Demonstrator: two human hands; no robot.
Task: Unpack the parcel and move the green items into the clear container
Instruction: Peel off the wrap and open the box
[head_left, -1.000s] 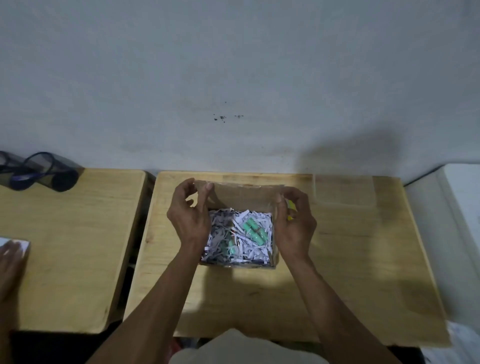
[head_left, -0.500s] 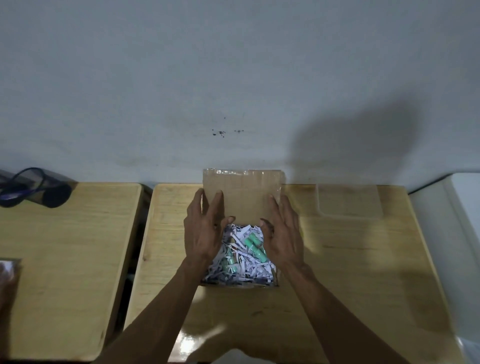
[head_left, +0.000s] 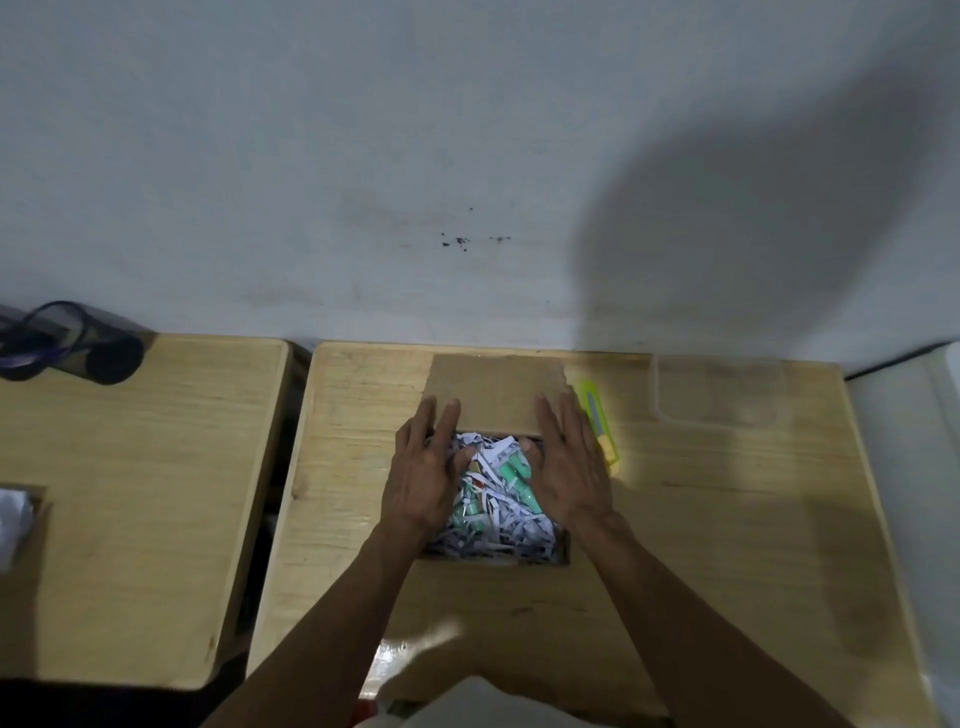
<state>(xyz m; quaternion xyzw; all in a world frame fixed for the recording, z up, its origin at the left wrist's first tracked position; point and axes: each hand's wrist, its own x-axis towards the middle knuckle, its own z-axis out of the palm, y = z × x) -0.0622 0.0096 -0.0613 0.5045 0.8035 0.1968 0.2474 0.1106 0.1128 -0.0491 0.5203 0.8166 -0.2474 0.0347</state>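
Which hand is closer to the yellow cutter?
The right hand. Its outer edge lies right beside the cutter; the left hand is across the box.

The parcel (head_left: 496, 395) is matt brown cardboard, filled with shredded white paper (head_left: 498, 535). Beside the parcel, the wooden surface (head_left: 701, 519) shows smooth grain; the container (head_left: 719, 387) is clear plastic.

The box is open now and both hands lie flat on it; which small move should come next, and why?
Probably the right hand should pinch a green item beside its thumb. The flap is folded back, green items lie exposed in the shredded paper, neither hand holds anything, and the clear container stands to the right.
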